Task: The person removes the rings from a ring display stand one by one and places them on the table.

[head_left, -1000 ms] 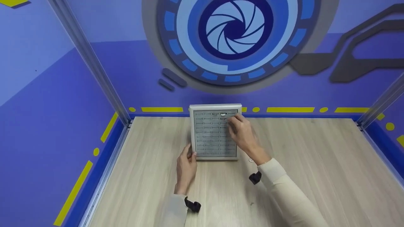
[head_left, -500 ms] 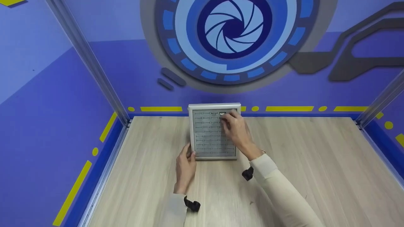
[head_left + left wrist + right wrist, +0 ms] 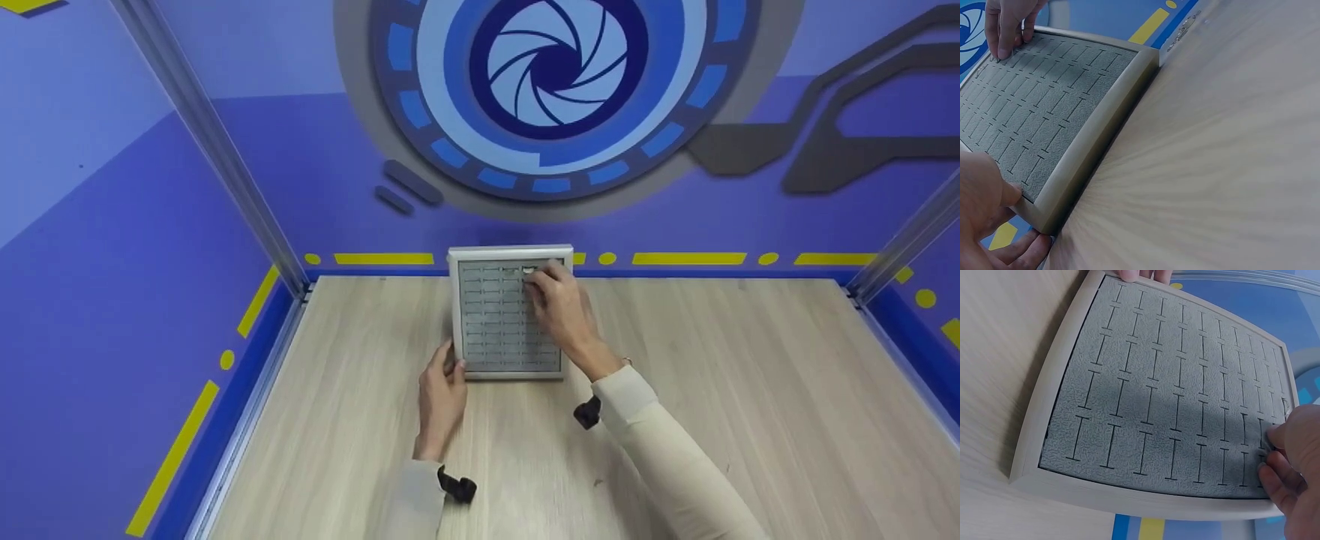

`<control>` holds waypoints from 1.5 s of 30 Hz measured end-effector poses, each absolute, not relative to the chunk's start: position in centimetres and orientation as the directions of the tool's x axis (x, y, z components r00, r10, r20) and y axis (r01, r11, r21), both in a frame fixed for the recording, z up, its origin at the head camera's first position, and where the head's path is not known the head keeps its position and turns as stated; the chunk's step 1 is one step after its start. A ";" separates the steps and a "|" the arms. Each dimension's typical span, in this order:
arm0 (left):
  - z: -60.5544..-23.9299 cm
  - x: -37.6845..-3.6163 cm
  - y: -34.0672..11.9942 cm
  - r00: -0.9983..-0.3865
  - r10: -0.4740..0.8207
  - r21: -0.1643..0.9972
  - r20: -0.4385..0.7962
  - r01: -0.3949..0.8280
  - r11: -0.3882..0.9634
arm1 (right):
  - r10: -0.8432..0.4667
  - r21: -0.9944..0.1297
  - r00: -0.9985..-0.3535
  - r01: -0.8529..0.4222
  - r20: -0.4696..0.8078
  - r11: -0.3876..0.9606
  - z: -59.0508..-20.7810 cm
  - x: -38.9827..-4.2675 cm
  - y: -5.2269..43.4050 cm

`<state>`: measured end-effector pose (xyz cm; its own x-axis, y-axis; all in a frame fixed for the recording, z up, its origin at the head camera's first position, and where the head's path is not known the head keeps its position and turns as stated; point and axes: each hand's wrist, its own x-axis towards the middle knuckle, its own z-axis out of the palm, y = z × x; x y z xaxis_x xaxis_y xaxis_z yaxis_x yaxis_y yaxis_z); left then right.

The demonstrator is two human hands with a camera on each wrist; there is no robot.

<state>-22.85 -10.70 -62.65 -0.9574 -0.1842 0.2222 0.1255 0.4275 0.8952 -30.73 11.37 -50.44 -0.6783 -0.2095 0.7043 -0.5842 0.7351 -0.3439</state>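
Pale wood-grain table (image 3: 712, 420) inside a blue and purple booth, yellow dashes along the foot of the walls. At the table's far edge, near the middle, against the back wall: a square ring display tray (image 3: 456, 315), light frame around a grey velvet pad cut with rows of slots. Left hand (image 3: 441, 397) at the tray's near left corner, thumb on the pad just inside the frame, fingers curled under the frame's outer edge, clasping the corner. Right hand (image 3: 564, 311) laid over the pad's right side, fingertips (image 3: 1275, 439) bunched and pressed into a slot in the far right corner area of the pad; thumb and forefinger drawn together as if pinching, though cannot tell from the right wrist view what, if anything, sits between them. Small silver ring (image 3: 529, 271) seated in a far-row slot, just beyond the right fingertips, touching or nearly so. Cream sleeves (image 3: 675, 465) on both arms, black straps at the wrists.
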 end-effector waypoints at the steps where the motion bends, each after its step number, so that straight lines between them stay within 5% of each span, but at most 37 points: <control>1: -62.7 -22.9 -10.7 -0.957 -0.187 0.896 0.221 0.123 0.427 | -0.211 -0.343 -0.676 -0.586 0.706 0.734 -50.4 -30.7 11.4; 17: -62.5 -22.8 -10.7 -0.958 -0.177 0.897 0.228 0.136 0.421 | -0.244 -0.305 -0.623 -0.641 0.743 0.704 -50.6 -30.8 11.7; 45: -62.5 -22.9 -10.6 -0.958 -0.190 0.898 0.213 0.116 0.424 | -0.229 -0.370 -0.637 -0.662 0.736 0.652 -50.6 -30.2 11.9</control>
<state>-22.90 -10.63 -62.55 -0.9583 -0.1901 0.2133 0.1158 0.4240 0.8982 -30.25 11.91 -50.60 -0.6370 -0.2290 0.7361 -0.6620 0.6518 -0.3701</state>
